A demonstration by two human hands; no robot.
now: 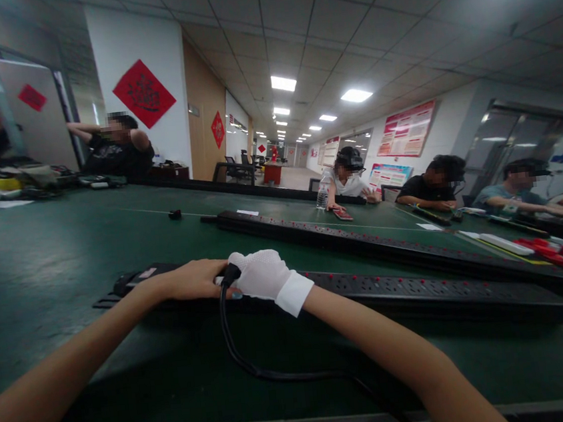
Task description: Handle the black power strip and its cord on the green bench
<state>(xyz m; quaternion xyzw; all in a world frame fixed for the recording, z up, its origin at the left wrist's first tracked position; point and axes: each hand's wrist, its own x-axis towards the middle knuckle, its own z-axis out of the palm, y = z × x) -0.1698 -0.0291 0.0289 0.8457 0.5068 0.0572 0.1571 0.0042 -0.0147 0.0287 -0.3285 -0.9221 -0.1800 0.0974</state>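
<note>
A long black power strip (pixel 400 288) with red dots along its sockets lies across the green table in front of me. My left hand (pixel 193 279), bare, is closed over its left part, the fingers partly hidden. Right beside it, my right hand (pixel 260 273) wears a white glove and is closed around a black plug (pixel 230 274) at the strip's top face. From the plug a black cable (pixel 258 372) hangs in a loop and runs off the near table edge. Whether the plug sits fully in a socket cannot be seen.
A second long power strip (pixel 314 234) lies behind the first. A small black part (pixel 174 214) and a white paper slip (pixel 247 212) are farther back. Red and white parts (pixel 562 252) lie at the right. Several people sit around the table; a bottle (pixel 321 197) stands near one.
</note>
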